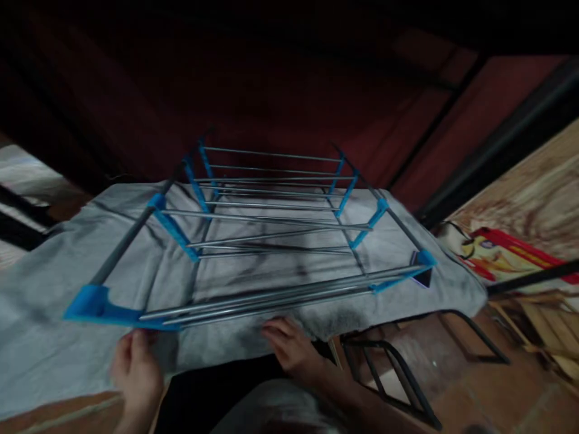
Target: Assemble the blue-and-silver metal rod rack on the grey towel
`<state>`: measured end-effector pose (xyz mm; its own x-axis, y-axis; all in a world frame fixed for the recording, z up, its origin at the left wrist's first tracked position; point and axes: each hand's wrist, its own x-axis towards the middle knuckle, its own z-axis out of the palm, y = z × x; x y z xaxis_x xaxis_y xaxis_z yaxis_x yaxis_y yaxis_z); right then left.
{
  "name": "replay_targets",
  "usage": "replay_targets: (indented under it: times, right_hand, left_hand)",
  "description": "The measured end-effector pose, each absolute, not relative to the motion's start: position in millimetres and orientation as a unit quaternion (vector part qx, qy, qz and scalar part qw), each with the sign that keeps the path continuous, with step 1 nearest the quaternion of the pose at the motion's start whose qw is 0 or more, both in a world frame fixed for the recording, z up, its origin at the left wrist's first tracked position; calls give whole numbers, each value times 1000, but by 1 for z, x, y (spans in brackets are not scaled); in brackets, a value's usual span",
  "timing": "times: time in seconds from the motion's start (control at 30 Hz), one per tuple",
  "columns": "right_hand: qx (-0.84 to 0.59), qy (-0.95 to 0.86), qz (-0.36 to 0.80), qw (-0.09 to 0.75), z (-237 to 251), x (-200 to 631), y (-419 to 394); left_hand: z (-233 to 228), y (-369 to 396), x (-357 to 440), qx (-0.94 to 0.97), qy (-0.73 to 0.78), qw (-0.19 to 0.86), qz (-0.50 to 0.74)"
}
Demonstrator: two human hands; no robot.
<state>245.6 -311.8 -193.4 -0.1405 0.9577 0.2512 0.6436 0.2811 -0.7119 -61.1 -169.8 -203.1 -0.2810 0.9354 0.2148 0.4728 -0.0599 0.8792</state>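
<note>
The rack lies on the grey cloth over the tabletop. Left hand pinches its blue corner; right hand fingers spread on cloth (slippery): rack could slide off.

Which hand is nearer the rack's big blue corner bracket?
Left. The left hand is just below the blue corner bracket; the right hand is farther along the grey cloth.
</note>
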Motion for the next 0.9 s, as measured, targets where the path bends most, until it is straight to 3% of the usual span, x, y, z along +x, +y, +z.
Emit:
replay_targets:
  times: [0.07,0.2,0.37,0.53,0.67,0.9]
  right_hand:
    - [-645,-592,220,430,-205,283,-342]
    - [-763,-305,102,560,-223,362,-387]
    - [-788,-132,-13,602,-235,442,-401]
    - [-768,-201,65,604,-237,476,-373]
    - [-775,-244,65,580,-234,474,-361]
    - [-784,-286,83,544,-223,465,-361]
  left_hand:
    - [-212,-187,-61,633,600,179,455]
    - [-202,-209,-29,853,353,45,383]
    - [-168,-211,62,922,176,-47,340]
    - [-164,-219,166,968,161,-8,194]
    - [-164,-225,235,980,177,75,55]
    - [-172,-224,290,979,140,142,32]
